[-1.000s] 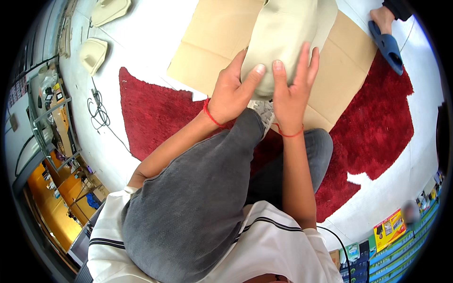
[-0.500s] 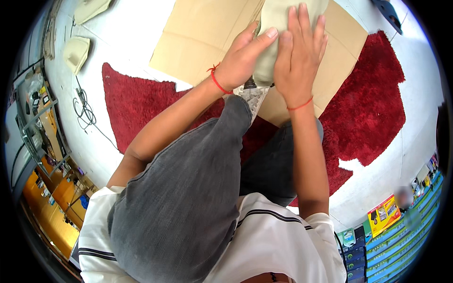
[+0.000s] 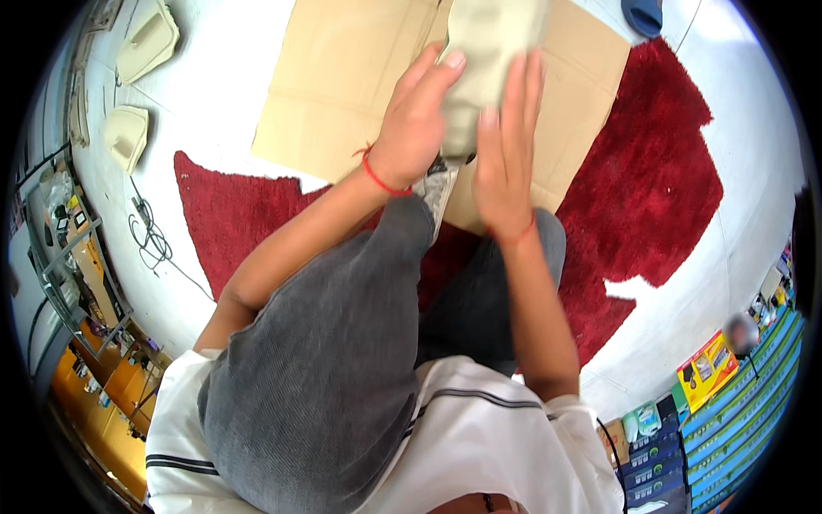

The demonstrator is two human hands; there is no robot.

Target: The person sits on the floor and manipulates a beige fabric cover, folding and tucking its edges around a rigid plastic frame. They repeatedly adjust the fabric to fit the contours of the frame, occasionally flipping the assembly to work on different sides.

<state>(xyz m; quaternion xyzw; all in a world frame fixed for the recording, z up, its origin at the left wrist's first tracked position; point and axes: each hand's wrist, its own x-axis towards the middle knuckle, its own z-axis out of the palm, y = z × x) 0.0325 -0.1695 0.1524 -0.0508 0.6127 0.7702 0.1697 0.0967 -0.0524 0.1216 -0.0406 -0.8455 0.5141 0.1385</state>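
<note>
A long beige padded panel point(image 3: 492, 77) with a smooth, slightly dented surface lies lengthwise in front of me, its far end cut off by the upper edge of the view. My left hand point(image 3: 411, 128) is closed on its left edge, the thumb over the top and the other fingers partly hidden along the side. My right hand point(image 3: 507, 154) rests against the panel's right side with straight fingers, a little blurred by motion. Dark bits show at the panel's near end, above a grey and white patterned thing point(image 3: 438, 190) at my trouser cuff.
Flattened cardboard point(image 3: 342, 86) lies beneath the panel, over a ragged red rug point(image 3: 659, 188). Two beige molded pieces point(image 3: 128, 137) and a coiled black cable point(image 3: 150, 236) are on the white floor at left. A dark slipper point(image 3: 642, 15) lies far right. Metal shelving point(image 3: 77, 257) stands at left, stacked boxes point(image 3: 655, 471) at lower right.
My right hand has slid nearer and from the panel's top toward its right side. My left hand keeps its hold. The whole scene has shifted a little down and leftward in the view.
</note>
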